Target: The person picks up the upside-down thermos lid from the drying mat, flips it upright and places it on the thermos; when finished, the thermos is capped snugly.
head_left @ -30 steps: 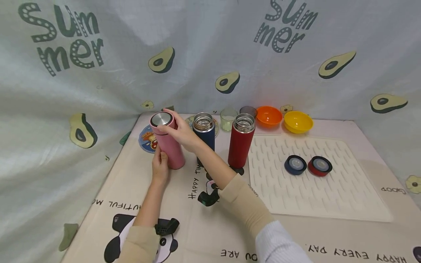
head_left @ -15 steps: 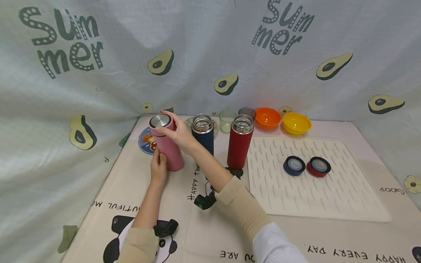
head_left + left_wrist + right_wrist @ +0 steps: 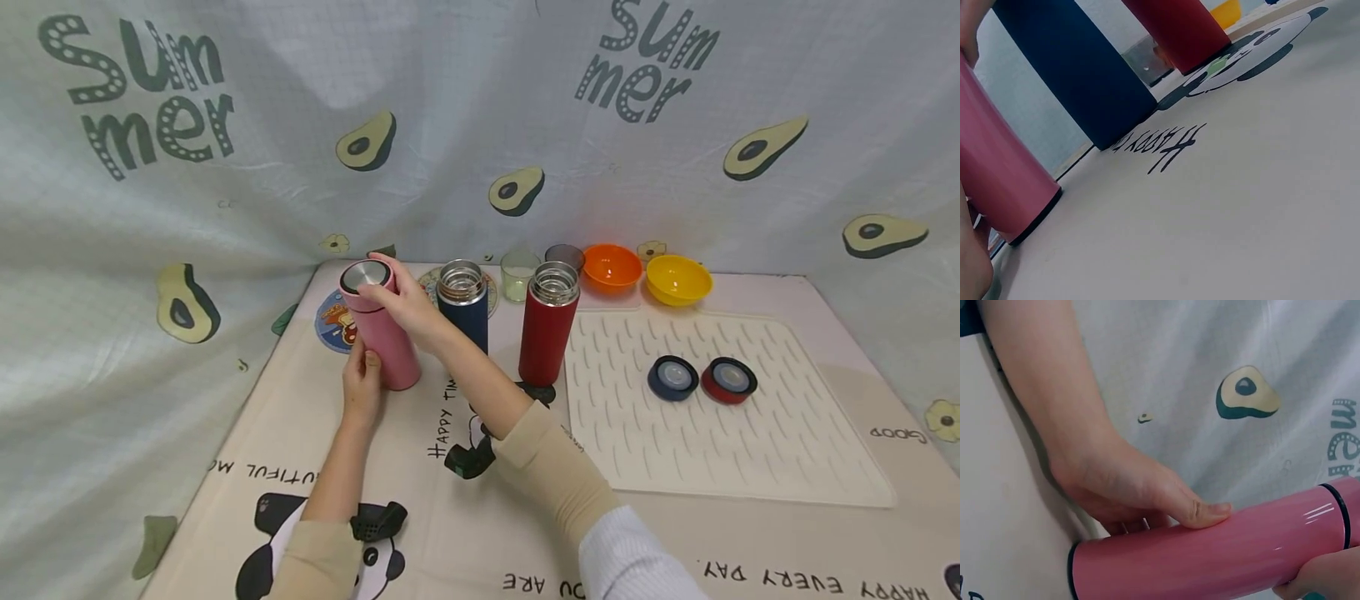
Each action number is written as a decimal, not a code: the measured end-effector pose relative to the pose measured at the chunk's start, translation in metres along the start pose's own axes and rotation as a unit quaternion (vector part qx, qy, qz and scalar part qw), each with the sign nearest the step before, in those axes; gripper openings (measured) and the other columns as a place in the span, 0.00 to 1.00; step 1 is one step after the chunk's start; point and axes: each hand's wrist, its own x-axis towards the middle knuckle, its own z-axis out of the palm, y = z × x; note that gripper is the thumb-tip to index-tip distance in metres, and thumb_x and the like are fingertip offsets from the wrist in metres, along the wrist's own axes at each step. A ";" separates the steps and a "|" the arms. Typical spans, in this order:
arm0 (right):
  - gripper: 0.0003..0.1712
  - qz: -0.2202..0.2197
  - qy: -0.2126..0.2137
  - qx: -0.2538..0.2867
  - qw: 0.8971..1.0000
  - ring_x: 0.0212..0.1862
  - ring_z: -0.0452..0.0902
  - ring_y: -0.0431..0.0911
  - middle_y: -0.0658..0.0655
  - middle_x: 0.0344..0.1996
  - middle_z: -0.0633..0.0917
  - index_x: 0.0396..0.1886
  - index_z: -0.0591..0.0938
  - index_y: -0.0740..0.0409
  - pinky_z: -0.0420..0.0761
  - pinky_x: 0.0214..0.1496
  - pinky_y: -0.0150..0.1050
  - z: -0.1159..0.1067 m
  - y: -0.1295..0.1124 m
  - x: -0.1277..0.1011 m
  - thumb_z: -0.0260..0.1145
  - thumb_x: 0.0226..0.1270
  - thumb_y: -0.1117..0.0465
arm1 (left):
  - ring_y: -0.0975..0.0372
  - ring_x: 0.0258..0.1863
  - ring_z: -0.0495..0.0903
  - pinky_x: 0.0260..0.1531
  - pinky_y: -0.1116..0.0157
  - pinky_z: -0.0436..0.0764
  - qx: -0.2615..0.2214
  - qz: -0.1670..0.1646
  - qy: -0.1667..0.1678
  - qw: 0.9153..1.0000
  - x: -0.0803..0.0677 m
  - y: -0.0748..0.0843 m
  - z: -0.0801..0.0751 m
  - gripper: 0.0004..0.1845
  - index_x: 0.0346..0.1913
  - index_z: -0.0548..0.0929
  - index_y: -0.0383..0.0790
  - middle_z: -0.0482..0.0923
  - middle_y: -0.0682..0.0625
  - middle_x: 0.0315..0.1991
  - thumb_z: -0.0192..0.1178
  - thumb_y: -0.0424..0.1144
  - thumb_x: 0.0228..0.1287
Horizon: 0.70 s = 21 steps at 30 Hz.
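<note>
A pink flask [image 3: 382, 333] stands upright at the table's left, capped by a pink lid with a steel top [image 3: 366, 277]. My left hand [image 3: 363, 375] grips the flask's lower body; the right wrist view shows its thumb [image 3: 1200, 511] along the pink side [image 3: 1210, 556]. My right hand [image 3: 401, 300] curls round the lid from the right. Beside it stand a navy flask [image 3: 463, 310] and a red flask [image 3: 550, 333], both without lids. In the left wrist view the pink flask's base [image 3: 1004, 181], the navy flask [image 3: 1072, 81] and the red flask [image 3: 1179, 28] rise from the mat.
A navy lid [image 3: 672, 377] and a red lid [image 3: 729, 380] lie on the white ribbed mat [image 3: 787, 450] at the right. An orange bowl [image 3: 612, 265], a yellow bowl [image 3: 678, 278] and two small cups [image 3: 520, 272] stand at the back. A round coaster [image 3: 333, 321] lies behind the pink flask.
Both hands stay on the pink flask; the right hand has shifted slightly round the lid. Nothing else has moved.
</note>
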 end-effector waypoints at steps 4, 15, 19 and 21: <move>0.31 -0.022 0.009 0.025 0.999 0.51 0.71 0.43 0.57 0.52 0.73 0.62 0.65 0.59 0.73 0.52 0.35 0.000 0.004 0.001 0.63 0.60 0.69 | 0.47 0.63 0.60 0.61 0.60 0.61 -0.006 -0.002 -0.005 1.000 0.000 0.000 -0.001 0.33 0.68 0.54 0.30 0.59 0.34 0.64 0.40 0.51 0.70; 0.35 -0.026 0.028 -0.055 0.998 0.50 0.70 0.40 0.53 0.52 0.72 0.64 0.60 0.56 0.70 0.51 0.32 0.004 0.005 -0.003 0.65 0.58 0.63 | 0.49 0.62 0.61 0.57 0.71 0.63 -0.024 -0.007 -0.027 0.999 0.000 -0.003 -0.004 0.32 0.70 0.52 0.34 0.60 0.35 0.65 0.40 0.49 0.70; 0.35 -0.038 0.026 -0.048 0.998 0.49 0.71 0.40 0.54 0.51 0.73 0.62 0.62 0.57 0.73 0.49 0.32 0.002 0.005 -0.003 0.67 0.56 0.65 | 0.48 0.62 0.61 0.57 0.70 0.62 -0.020 -0.001 -0.028 0.999 0.001 -0.003 -0.005 0.33 0.69 0.53 0.33 0.60 0.35 0.64 0.40 0.51 0.70; 0.36 -0.049 0.042 -0.065 0.996 0.49 0.71 0.41 0.53 0.50 0.72 0.59 0.63 0.57 0.74 0.48 0.32 0.001 0.006 -0.003 0.70 0.52 0.63 | 0.48 0.62 0.61 0.56 0.71 0.62 -0.019 0.003 -0.029 0.999 0.001 -0.002 -0.004 0.33 0.69 0.54 0.33 0.60 0.34 0.64 0.40 0.51 0.69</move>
